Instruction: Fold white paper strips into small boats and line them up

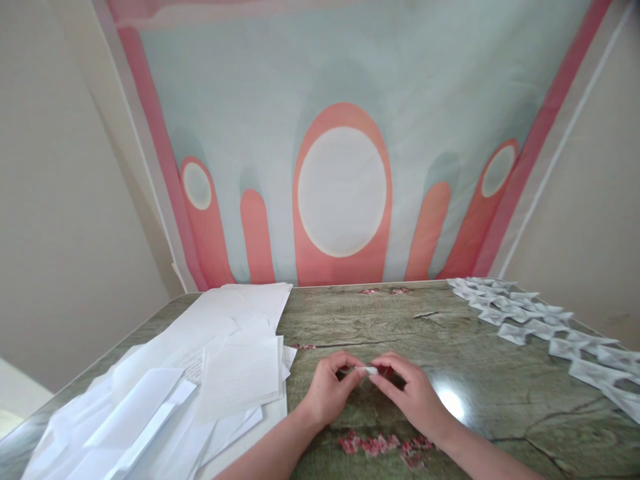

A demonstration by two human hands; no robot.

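Just above the table, both my hands meet at a small folded piece of white paper (369, 370). My left hand (331, 387) pinches its left end between thumb and fingertips. On the other end, my right hand (413, 393) closes with thumb and forefinger. Most of the paper is hidden by the fingers, so its exact shape cannot be made out. To the left lies a stack of square paper sheets (243, 370) on a wider heap of white paper. Several folded paper shapes with pointed ends (535, 327) stand in rows along the right side.
The wood-patterned table (360, 320) has pink flower prints (370, 442) near my wrists. Larger white sheets (225, 300) reach the back edge at left, and folded paper strips (135, 407) lie at front left. Behind the table hangs a printed cloth backdrop (345, 80).
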